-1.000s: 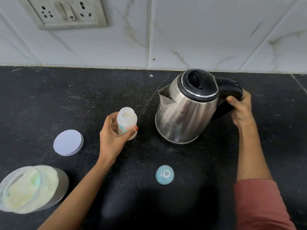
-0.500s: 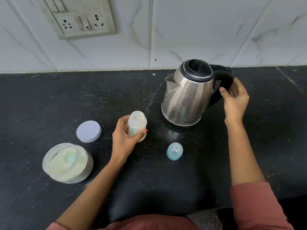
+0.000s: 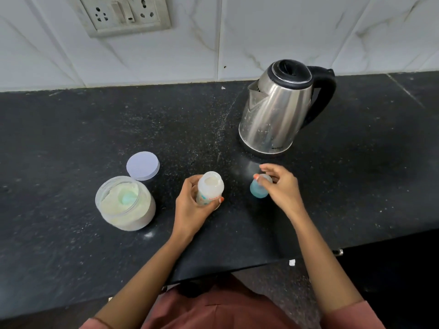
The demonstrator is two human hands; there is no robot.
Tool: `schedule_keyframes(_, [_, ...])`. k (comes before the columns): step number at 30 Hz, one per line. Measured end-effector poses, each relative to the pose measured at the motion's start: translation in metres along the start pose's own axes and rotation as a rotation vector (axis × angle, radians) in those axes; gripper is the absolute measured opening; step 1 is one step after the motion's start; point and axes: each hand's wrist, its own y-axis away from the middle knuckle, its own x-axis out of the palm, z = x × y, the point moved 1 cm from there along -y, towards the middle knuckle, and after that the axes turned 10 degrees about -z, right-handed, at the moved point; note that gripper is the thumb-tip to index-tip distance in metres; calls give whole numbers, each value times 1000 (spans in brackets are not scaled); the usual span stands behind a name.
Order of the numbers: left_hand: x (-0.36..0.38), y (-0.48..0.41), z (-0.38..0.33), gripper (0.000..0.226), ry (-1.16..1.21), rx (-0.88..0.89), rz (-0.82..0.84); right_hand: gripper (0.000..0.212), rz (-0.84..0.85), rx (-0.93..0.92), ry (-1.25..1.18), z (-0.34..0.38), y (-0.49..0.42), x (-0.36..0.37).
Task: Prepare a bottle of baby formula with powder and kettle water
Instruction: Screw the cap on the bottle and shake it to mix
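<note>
The bottle (image 3: 210, 186) stands upright near the middle of the counter (image 3: 71, 129), closer to its front edge than its back. It is a small, translucent plastic cylinder with red print on its side and an open, round mouth. The contents look pale and milky, though how full it is cannot be told. The left hand (image 3: 192, 210) holds it, with fingers and thumb curled round the body.

Just right of the bottle, the right hand (image 3: 282, 188) has its thumb and fingertips closed round the clear teat of the cap (image 3: 257, 192), a blue domed collar sitting on the counter. The step in hand looks to be capping. The next move calls for lifting the cap, centring it over the mouth and screwing it down square while the left hand keeps the bottle from turning. The light plastic should tip easily if it is pushed sideways.

Behind the cap, toward the back edge, the kettle (image 3: 273, 115) stands upright and apart from both hands. It has a brushed steel body, a black lid and a black loop handle, and its spout faces left.

Left of the bottle sits the jar (image 3: 133, 217), squat, clear and round. It is open and heaped with cream powder (image 3: 114, 200), with a pale green scoop (image 3: 128, 198) half buried in it. Its flat, pale disc of a lid (image 3: 142, 165) lies just behind it. The counter is dark, speckled, polished stone.
</note>
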Motion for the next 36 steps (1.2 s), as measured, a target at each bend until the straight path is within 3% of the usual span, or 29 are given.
schedule_keyframes(5, [-9,9,6,58,5,2,14,54,71,-132,349,-8,15,14])
schedule_keyframes(13, [-14,13,7,58,8,12,36,55,-4,-98,364,-5,16,14])
schedule_keyframes(19, [-14,12,9,58,-3,22,43,56,-58,-169,171,47,29,0])
schedule_keyframes(24, [-15,12,9,57,-9,33,51,58,82,-260,50,94,50,1])
schedule_keyframes(29, [-16,11,8,56,-6,29,71,57,235,-350,112,103,60,20])
schedule_keyframes(36, [-16,11,10,55,-18,23,71,59,327,-400,212,97,67,37])
